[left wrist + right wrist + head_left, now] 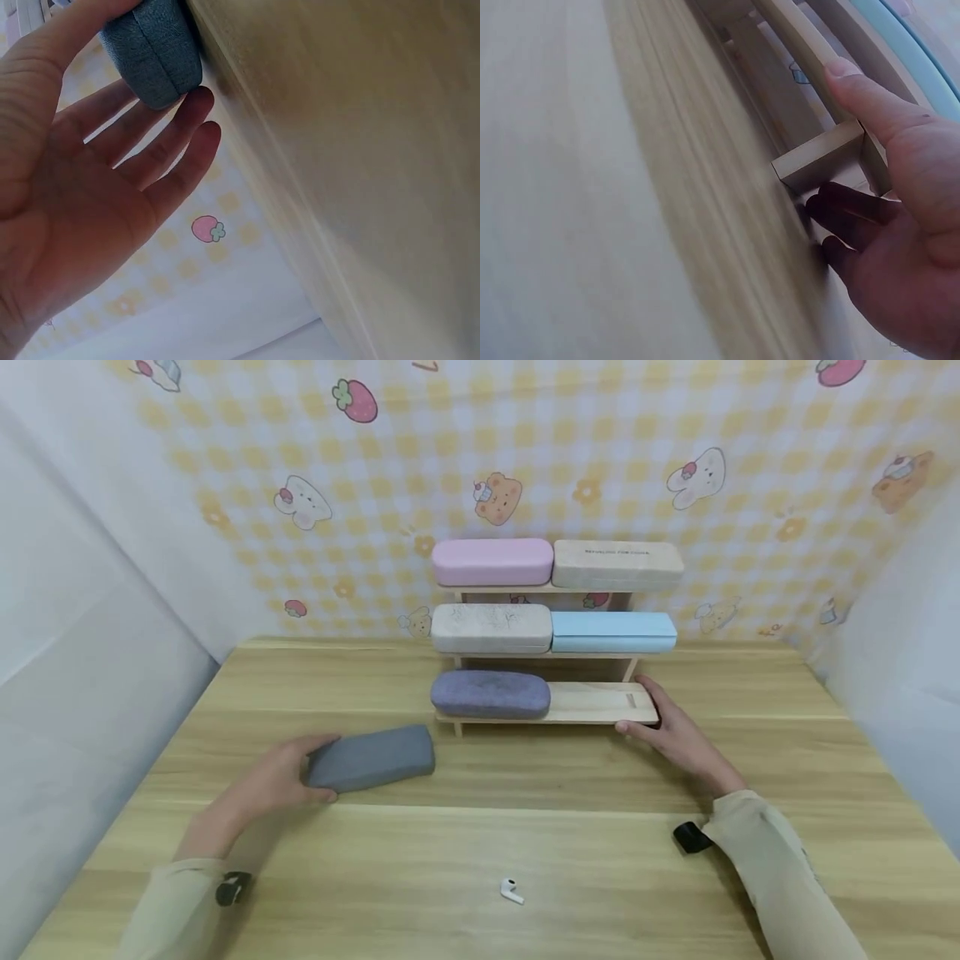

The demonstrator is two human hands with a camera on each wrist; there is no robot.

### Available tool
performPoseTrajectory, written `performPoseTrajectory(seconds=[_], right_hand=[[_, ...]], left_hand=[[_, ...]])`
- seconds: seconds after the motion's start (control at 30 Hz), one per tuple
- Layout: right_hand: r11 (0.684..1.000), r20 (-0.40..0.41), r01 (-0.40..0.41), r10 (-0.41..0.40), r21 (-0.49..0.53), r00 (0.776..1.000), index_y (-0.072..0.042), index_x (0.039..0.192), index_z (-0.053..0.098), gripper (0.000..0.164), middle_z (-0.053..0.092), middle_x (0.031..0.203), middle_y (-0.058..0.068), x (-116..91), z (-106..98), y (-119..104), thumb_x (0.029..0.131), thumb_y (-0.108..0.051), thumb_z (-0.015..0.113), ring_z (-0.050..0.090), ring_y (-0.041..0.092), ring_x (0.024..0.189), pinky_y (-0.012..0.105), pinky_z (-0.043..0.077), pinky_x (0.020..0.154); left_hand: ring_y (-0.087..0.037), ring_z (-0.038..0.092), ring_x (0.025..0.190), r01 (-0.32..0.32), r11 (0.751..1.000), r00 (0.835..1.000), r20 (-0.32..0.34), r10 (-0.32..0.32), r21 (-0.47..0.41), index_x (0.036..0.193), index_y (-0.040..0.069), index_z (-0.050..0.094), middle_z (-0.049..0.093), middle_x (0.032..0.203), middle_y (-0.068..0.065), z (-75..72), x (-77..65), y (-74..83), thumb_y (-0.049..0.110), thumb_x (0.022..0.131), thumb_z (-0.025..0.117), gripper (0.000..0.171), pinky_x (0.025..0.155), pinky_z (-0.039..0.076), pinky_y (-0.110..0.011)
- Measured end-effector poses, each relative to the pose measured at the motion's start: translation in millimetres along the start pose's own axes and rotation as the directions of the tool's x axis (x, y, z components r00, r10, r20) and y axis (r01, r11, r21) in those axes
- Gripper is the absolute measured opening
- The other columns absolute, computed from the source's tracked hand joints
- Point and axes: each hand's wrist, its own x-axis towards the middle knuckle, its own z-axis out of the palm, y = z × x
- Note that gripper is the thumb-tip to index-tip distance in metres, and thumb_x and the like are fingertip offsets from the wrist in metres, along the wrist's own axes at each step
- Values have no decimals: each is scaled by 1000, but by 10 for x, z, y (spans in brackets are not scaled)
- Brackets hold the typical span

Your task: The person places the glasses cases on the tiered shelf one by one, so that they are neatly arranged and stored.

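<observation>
My left hand (281, 781) holds the left end of a grey glasses case (372, 760) between thumb and fingers, left of the shelf's front. In the left wrist view the case (154, 56) looks blue-grey, with a seam along its end. My right hand (678, 735) grips the right end of the bottom tier of a stepped wooden shelf (592, 702). The thumb lies on its front edge and the other fingers are round the far side, partly hidden. A purple-grey glasses case (491, 694) sits on the left of that tier, beside bare wood.
The middle tier bears a whitish patterned case (491, 628) and a light blue case (613, 632). On top are a pink case (492, 562) and a beige case (617, 566). A white earbud (512, 892) lies on the wooden table (420, 868) near the front.
</observation>
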Motion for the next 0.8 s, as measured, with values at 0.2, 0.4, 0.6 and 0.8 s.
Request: performPoseTrajectory(seconds=[0.2,0.4,0.6,0.8], right_hand=[[1000,-13,24,-24,18,1000,-8,150,8,87,28,141,26,20,23,35,88,-30,65,37,35,120,49,31,95],[996,7,22,-23,92,1000,-14,150,11,83,37,134,23,-6,-6,67,88,-25,65,44,30,113,18,38,81],[989,2,25,-26,142,1000,-14,150,13,82,41,131,23,-35,-3,129,88,-22,66,45,30,114,15,41,80],[991,-2,23,-22,133,1000,-14,150,13,82,43,129,23,-22,-11,129,88,-23,66,46,30,112,14,41,80]], left_hand=[[-38,58,94,14,1000,1000,-23,-14,16,123,-12,51,57,114,-29,-5,-19,20,17,62,86,76,78,48,-50],[-36,59,90,-6,999,999,-51,8,39,122,-10,52,58,113,-28,-14,-21,38,17,62,85,74,77,48,-49],[-36,60,94,-5,1000,999,-44,4,-4,124,-7,52,58,115,-26,-24,-34,18,19,64,85,74,78,50,-47],[-40,57,101,47,993,997,-58,-53,-111,128,-8,48,55,117,-30,-155,-115,-5,14,67,84,74,81,49,-48]])
